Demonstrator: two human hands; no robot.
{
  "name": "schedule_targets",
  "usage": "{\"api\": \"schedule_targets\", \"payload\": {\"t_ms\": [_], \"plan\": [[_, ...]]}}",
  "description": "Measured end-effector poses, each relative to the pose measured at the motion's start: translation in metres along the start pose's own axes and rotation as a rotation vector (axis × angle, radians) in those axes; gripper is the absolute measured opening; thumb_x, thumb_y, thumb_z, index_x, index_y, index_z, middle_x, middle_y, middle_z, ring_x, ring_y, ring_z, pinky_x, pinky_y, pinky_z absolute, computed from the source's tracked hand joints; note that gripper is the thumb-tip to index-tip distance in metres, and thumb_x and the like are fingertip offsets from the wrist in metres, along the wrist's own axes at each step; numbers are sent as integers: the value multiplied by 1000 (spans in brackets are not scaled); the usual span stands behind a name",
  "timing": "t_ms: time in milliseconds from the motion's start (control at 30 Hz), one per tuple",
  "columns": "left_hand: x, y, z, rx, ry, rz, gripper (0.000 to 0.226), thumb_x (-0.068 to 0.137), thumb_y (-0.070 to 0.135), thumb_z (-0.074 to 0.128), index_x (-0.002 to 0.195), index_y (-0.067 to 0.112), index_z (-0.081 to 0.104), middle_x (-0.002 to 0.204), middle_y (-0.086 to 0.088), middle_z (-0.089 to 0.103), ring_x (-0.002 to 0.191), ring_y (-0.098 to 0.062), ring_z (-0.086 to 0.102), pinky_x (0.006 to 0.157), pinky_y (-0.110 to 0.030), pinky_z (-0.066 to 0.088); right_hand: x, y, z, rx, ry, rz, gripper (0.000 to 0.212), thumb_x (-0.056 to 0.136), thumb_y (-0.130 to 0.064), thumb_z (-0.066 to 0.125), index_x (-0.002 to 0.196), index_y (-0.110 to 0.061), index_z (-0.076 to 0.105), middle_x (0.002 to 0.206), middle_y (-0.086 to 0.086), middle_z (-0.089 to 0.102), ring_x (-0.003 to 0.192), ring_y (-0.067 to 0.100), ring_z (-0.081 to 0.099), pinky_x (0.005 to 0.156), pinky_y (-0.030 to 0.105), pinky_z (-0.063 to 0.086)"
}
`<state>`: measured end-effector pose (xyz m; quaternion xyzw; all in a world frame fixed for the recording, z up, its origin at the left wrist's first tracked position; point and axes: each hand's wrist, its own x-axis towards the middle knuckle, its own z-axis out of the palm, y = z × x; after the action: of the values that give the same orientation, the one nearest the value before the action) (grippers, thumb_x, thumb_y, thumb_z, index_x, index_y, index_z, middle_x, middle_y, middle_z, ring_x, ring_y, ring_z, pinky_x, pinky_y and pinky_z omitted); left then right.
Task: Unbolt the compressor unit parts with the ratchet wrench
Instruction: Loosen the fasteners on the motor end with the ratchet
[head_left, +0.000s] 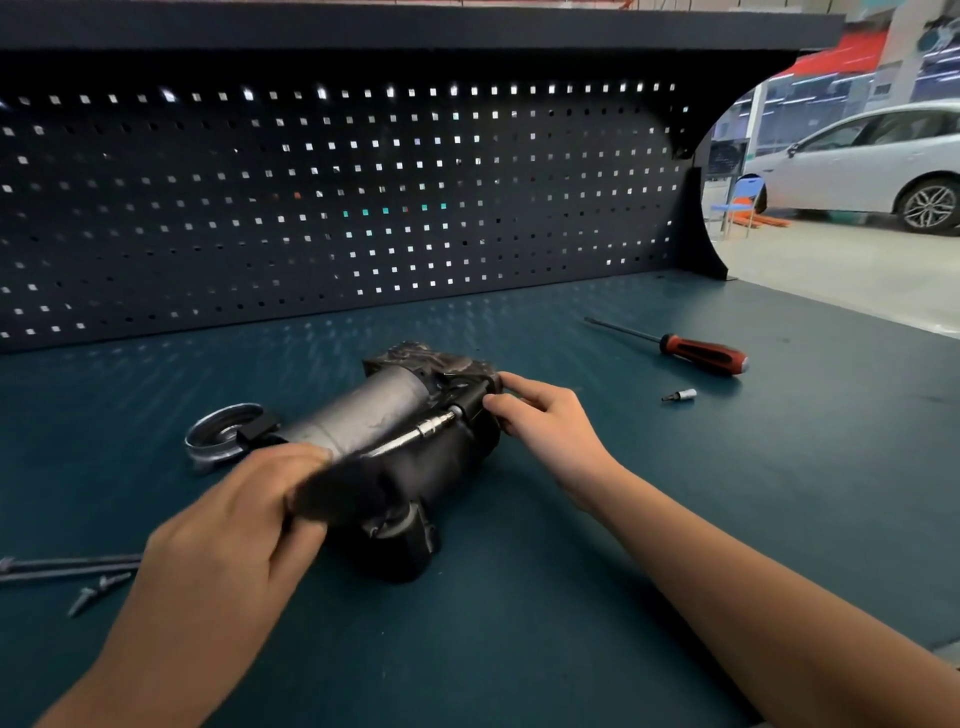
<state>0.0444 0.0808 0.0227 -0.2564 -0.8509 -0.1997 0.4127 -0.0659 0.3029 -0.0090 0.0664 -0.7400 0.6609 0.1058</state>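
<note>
Head view.
- Compressor unit (374, 410) lies on its side on the teal bench top (571, 597), between the two hands. Its silver cylinder faces up and its dark cast end sits under the right fingertips.
- Left hand (228, 525): fingers clenched round the black handle of the ratchet wrench (410, 439). The handle is blurred. The chrome shaft runs from these fingers across the top of the unit toward the right hand.
- Right hand (545, 421): thumb and forefinger curled, pinching the wrench's head at the unit's far end. Whether a bolt sits under the head cannot be told.
- Beyond the left fingers, touching the unit's near-left end: a shiny metal ring (221, 439).
- Left of the left hand, well apart: two long bolts (67, 566) lying flat, with a short bolt (98, 592) just beside them.
- Right of the right fingers, apart: a small socket bit (680, 396). Farther back is a red-and-black screwdriver (701, 353), tip pointing left.
- Behind everything: a dark pegboard (337, 208). At its right edge, a white car (857, 161).
</note>
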Motion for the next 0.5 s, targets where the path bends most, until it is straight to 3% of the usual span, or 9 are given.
{"api": "schedule_targets", "payload": {"t_ms": [100,167,200,267,333,400,500], "plan": [[2,6,5,43,40,28,21,87,26,43,88,11,57,90,10,51,67,-3,41,65,-5,36,-6,-5,-2,-45,-46,-27,28,83,-21,62,74,-46,69,50,-18,54,57,-4,51,69,14,39],[-7,11,12,-108,2,-73,33,92,38,39,79,16,59,87,11,60,70,-1,53,65,-9,42,-9,-9,-3,-73,-84,-59,36,82,-21,66,71,-56,66,65,-20,67,68,-9,60,68,7,43],[-11,13,15,-203,-2,-140,30,90,41,40,76,22,58,92,14,63,75,6,57,68,-4,41,-11,-10,-4,-78,-98,-74,32,81,-21,68,76,-53,68,74,-16,71,76,-6,64,72,8,45],[-14,19,20,-330,-26,-270,20,83,40,42,72,30,56,101,23,59,78,17,56,71,5,34,-12,-10,-4,-93,-120,-90,23,78,-22,71,96,-36,69,89,-5,74,89,9,68,85,23,51],[-16,23,22,-393,-66,-365,21,77,43,41,76,33,59,86,24,64,70,12,59,67,4,35,-14,-11,-3,-117,-138,-109,33,76,-20,74,107,-24,65,95,-1,73,91,16,68,90,33,51],[-15,23,25,-482,-99,-479,21,72,42,47,87,39,60,62,14,67,59,2,60,61,-4,40,-14,-11,-4,-130,-131,-129,35,75,-19,76,108,-20,64,93,-2,73,89,15,69,90,33,52],[-10,22,27,-669,-103,-624,27,70,17,51,90,28,64,59,-6,68,53,-14,62,55,-19,49,-15,-11,-4,-121,-108,-140,32,75,-19,76,105,-23,66,87,-6,72,84,11,69,85,26,52]]}}
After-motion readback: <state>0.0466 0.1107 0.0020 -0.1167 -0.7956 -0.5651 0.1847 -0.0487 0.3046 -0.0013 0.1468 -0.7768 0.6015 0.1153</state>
